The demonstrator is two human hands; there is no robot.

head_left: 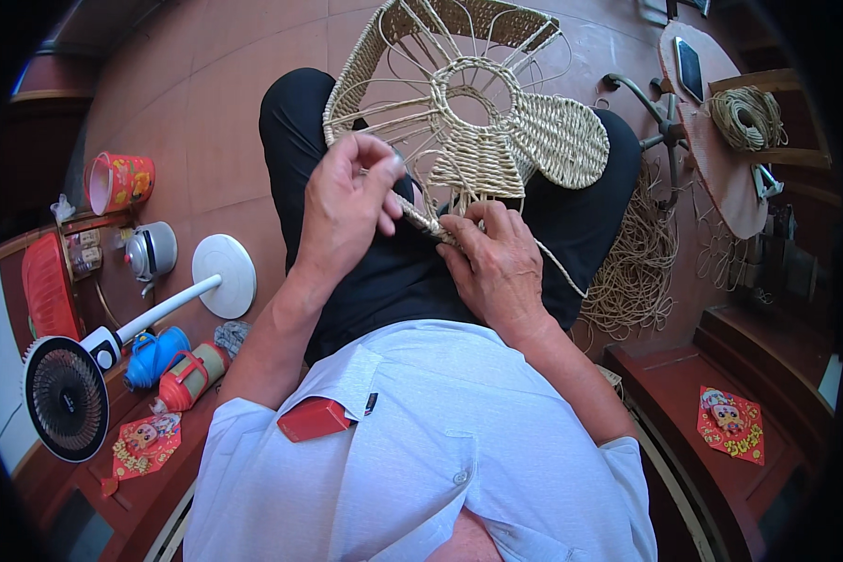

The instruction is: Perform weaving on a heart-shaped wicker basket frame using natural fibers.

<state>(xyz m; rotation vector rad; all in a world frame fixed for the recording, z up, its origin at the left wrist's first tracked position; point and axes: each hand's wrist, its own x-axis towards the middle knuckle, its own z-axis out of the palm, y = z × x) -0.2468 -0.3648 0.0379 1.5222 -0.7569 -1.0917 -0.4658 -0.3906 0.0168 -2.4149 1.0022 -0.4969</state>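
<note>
A half-woven straw piece [557, 140] rests on my lap, with a braided ring in its middle, radiating spokes and a tightly woven rounded lobe. My left hand [356, 192] is raised at its lower left, fingers curled and thumb pressed toward the index finger; whatever they may pinch is too small to name. My right hand [492, 258] grips the braided lower edge below the woven middle panel, fingertips partly hidden among the strands. A loose cord [562, 270] trails rightward from beside that hand.
Loose cord [628, 272] lies heaped right of my leg. A board [721, 187] holds a phone [688, 70] and cord coil [749, 117] near a wheeled base [651, 122]. At left are a fan [66, 398], flasks [187, 375], kettle [155, 253] and red bucket [122, 183].
</note>
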